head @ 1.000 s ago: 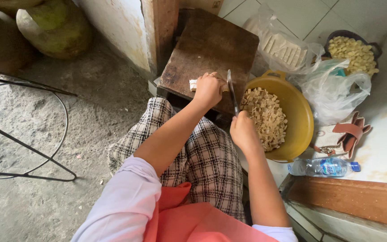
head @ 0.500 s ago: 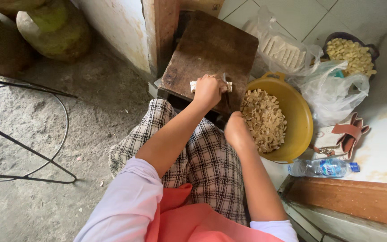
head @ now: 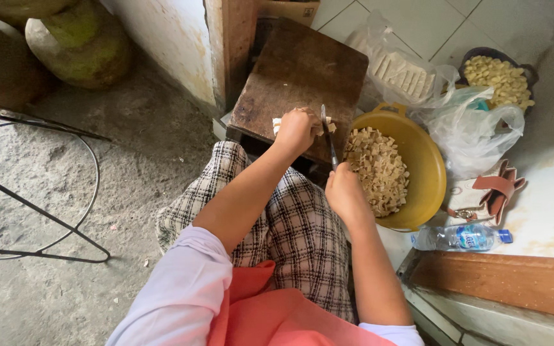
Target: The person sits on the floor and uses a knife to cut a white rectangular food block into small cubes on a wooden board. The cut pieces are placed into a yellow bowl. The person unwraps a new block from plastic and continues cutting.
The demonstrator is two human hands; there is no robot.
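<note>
My left hand (head: pixel 297 130) presses down on a pale block of food (head: pixel 277 123) at the near edge of a dark wooden cutting board (head: pixel 302 70). In my right hand (head: pixel 346 195) is a knife (head: pixel 328 138), its blade pointing away from me and resting against the block beside my left fingers. Just right of the board stands a yellow bowl (head: pixel 428 160) full of small cut pale cubes (head: pixel 376 170). My knees in checked cloth are under both arms.
A clear bag of white strips (head: pixel 399 70) and a dark bowl of pale pieces (head: pixel 498 77) sit at the back right. A crumpled plastic bag (head: pixel 476 128), a brown sandal (head: pixel 498 192) and a water bottle (head: pixel 460 237) lie right. A wire stand (head: pixel 33 192) is left.
My right hand has brought the knife from over the yellow bowl leftward onto the block under my left hand. My left hand has stayed on the board.
</note>
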